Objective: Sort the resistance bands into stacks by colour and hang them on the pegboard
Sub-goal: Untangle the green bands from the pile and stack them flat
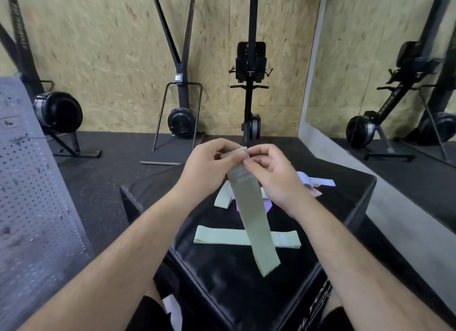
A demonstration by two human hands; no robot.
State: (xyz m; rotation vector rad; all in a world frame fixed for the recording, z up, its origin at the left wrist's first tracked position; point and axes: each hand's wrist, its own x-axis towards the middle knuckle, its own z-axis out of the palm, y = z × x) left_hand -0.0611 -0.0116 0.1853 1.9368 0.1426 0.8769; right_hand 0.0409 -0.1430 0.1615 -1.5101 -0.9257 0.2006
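A chipboard wall (111, 47), rough and flaked, fills the background, with one mirror (370, 59) on the right. One grey pegboard (32, 182), a sheet dotted with small round holes, leans at the left edge. In the centre stands one black padded box (222, 293), square-topped and glossy. Three black exercise machines stand upright against the wall: left (58, 111), middle (181, 121) and right (251, 59), each with a round drum near the floor.

Three pale green bands show, all flat matte strips of fabric. The held green band (251, 212) hangs tilted above the box top. The flat green band (222, 238) lies crosswise on the box; whether it is one layer or several cannot be told. A third green band (223, 197) lies behind, partly hidden. A lilac band (318, 181) lies beyond the right wrist, and a purple patch shows under the held strip.

The left hand (204, 170) and right hand (274, 177) both pinch the held band's upper end between thumb and fingers.
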